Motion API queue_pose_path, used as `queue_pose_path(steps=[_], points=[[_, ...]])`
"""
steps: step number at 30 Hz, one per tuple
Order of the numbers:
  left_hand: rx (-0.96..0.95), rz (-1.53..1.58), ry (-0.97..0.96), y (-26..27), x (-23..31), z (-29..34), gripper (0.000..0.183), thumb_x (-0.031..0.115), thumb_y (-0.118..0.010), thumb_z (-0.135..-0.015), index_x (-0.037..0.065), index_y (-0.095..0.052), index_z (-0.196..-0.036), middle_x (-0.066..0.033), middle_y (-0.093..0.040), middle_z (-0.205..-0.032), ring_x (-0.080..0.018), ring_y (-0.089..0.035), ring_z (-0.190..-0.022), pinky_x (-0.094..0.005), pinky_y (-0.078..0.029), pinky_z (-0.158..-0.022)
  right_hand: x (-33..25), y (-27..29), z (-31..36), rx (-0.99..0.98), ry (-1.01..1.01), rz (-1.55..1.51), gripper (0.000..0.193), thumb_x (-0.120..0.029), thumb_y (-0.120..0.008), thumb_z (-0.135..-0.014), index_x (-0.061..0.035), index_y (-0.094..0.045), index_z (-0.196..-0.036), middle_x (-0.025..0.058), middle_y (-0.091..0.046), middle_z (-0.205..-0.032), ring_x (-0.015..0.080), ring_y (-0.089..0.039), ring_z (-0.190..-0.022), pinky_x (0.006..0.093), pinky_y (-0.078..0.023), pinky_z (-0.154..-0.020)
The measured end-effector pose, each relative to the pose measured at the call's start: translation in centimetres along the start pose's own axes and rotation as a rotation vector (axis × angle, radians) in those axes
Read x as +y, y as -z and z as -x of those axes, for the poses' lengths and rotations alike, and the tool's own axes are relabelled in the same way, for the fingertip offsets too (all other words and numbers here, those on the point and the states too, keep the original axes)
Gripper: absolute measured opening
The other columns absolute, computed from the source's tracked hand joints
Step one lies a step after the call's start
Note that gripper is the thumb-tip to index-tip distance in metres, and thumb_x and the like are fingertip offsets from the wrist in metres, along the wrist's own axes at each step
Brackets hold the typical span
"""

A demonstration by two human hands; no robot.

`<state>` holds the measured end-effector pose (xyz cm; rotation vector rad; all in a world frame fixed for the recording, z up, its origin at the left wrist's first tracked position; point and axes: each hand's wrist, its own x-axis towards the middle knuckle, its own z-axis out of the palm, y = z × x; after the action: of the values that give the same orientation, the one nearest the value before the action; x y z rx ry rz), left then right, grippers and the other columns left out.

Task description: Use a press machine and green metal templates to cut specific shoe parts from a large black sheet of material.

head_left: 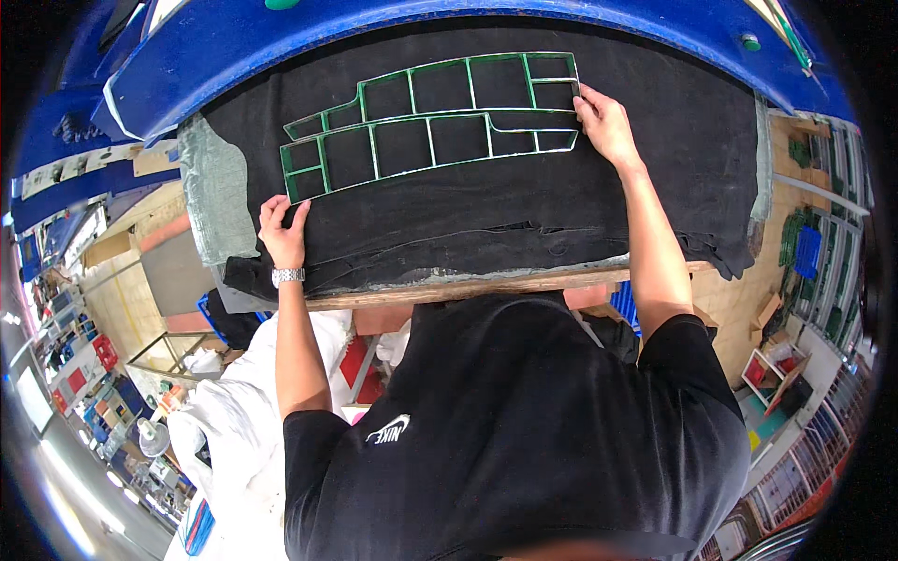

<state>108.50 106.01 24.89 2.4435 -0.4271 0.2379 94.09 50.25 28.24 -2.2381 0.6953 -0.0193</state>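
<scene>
A green metal cutting die [430,142] with pale edges lies on a dark sheet of black material [449,210]. It is made of two long, stepped frames side by side, crossed by several short bars. At its near left corner, the thumb and fingers of my left hand [284,236] close on the frame. My right hand [609,128] pinches the right end, with fingertips beside the far frame's end bar. The black sheet shows through the die's openings, and its near edge is folded and ragged.
Beyond the sheet curves a blue machine beam [440,17]. A grey-green underlayer [217,192] shows at the left, and a wooden edge [468,285] runs along the front. White sacking [238,393] hangs at lower left. Racks with green items [832,252] stand at the right.
</scene>
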Motion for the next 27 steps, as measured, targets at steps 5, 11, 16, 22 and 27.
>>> queue_pose_path(steps=[5,11,16,22,27], points=[[0.002,0.010,0.001,-0.1,0.1,-0.2,0.028,0.017,-0.089,-0.076,0.003,-0.075,-0.095,-0.0084,-0.069,-0.106,-0.0262,-0.066,-0.097,-0.0371,-0.053,-0.087,0.7,-0.5,0.5,0.040,0.101,-0.039,0.038,-0.017,-0.058,-0.102,-0.0052,-0.063,-0.137,0.0015,-0.061,-0.072,0.0080,-0.054,-0.064,0.0282,-0.048,-0.063],[0.012,0.002,-0.006,0.4,-0.2,0.0,0.029,0.016,-0.089,-0.075,0.003,-0.075,-0.096,-0.0091,-0.070,-0.106,-0.0270,-0.067,-0.097,-0.0381,-0.053,-0.087,0.4,-0.8,0.1,0.002,0.125,-0.066,0.037,-0.018,-0.058,-0.103,-0.0063,-0.062,-0.138,0.0007,-0.060,-0.072,0.0078,-0.054,-0.064,0.0279,-0.048,-0.062],[0.034,-0.005,-0.047,0.1,0.2,-0.4,0.031,0.015,-0.091,-0.071,0.002,-0.075,-0.095,-0.0107,-0.071,-0.102,-0.0284,-0.067,-0.095,-0.0385,-0.054,-0.086,-0.6,-0.3,0.3,-0.016,0.083,-0.032,0.036,-0.019,-0.059,-0.103,-0.0080,-0.064,-0.137,-0.0007,-0.060,-0.072,0.0063,-0.054,-0.066,0.0271,-0.048,-0.061],[-0.016,-0.013,0.052,-0.1,0.1,0.4,0.032,0.022,-0.090,-0.072,0.009,-0.076,-0.097,-0.0032,-0.068,-0.108,-0.0242,-0.063,-0.102,-0.0391,-0.047,-0.088,-0.4,0.2,0.3,-0.073,0.064,-0.075,0.032,-0.015,-0.055,-0.104,-0.0048,-0.065,-0.132,0.0008,-0.057,-0.071,0.0085,-0.054,-0.065,0.0283,-0.047,-0.061],[-0.025,-0.053,0.091,0.1,0.4,0.7,0.031,0.023,-0.090,-0.072,0.010,-0.077,-0.097,0.0003,-0.068,-0.107,-0.0218,-0.063,-0.100,-0.0384,-0.043,-0.087,-0.8,-0.2,0.5,-0.096,0.036,-0.117,0.031,-0.014,-0.055,-0.104,-0.0020,-0.065,-0.131,-0.0011,-0.055,-0.071,0.0066,-0.052,-0.064,0.0262,-0.046,-0.060]])
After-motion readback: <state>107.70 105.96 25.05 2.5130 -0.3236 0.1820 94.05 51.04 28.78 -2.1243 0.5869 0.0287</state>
